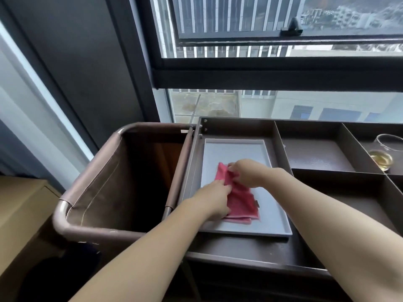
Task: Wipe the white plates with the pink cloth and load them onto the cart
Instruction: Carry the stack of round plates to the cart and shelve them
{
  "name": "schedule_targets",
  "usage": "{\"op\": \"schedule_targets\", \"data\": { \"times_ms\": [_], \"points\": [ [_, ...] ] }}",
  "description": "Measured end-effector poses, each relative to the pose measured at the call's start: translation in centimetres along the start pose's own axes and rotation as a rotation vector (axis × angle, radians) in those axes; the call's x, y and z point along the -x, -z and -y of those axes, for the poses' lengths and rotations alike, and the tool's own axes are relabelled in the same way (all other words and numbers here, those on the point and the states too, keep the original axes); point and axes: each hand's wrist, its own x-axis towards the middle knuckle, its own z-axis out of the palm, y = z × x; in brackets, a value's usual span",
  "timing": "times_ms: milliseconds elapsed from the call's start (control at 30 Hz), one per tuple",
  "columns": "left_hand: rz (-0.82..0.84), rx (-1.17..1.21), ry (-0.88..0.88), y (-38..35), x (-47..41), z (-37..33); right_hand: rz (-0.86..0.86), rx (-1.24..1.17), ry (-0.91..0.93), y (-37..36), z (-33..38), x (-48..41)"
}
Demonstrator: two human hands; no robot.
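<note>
The pink cloth [241, 200] lies folded on a pale grey rectangular tray [235, 149], which sits in the left compartment of the brown cart top [239, 247]. My left hand [214, 198] grips the cloth's left edge near its middle. My right hand [246, 171] pinches the cloth's upper end. No white plates are in view.
A brown fabric laundry bag on a tubular frame [122, 175] hangs on the cart's left side. Further cart compartments [316, 158] extend to the right, with a glass bowl [390, 144] and a glass of yellowish liquid [380, 160] at the far right. A window stands directly behind.
</note>
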Motion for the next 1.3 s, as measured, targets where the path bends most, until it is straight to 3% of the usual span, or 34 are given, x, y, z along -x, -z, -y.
{"op": "schedule_targets", "data": {
  "times_ms": [267, 333, 633, 900, 1300],
  "points": [
    [-0.439, 0.176, 0.168, 6.0, 6.1, 4.0, -0.508, -0.432, 0.113, 5.7, 6.1, 0.0],
    [-0.544, 0.217, 0.239, 7.2, 9.3, 6.4, -0.563, -0.515, 0.173, 7.0, 9.6, -0.1],
    [-0.813, 0.301, 0.734, 4.0, 29.7, 17.6, -0.462, -0.57, 0.607, 7.6, 32.0, 1.0],
    [-0.866, 0.266, 1.175, -3.0, 52.0, 24.8, -0.203, -0.498, 0.947, 2.5, 55.8, 5.7],
    [-0.954, 0.333, 1.59, -12.5, 76.9, 31.3, -0.023, -0.466, 1.166, -5.9, 83.0, 12.2]
  ]
}}
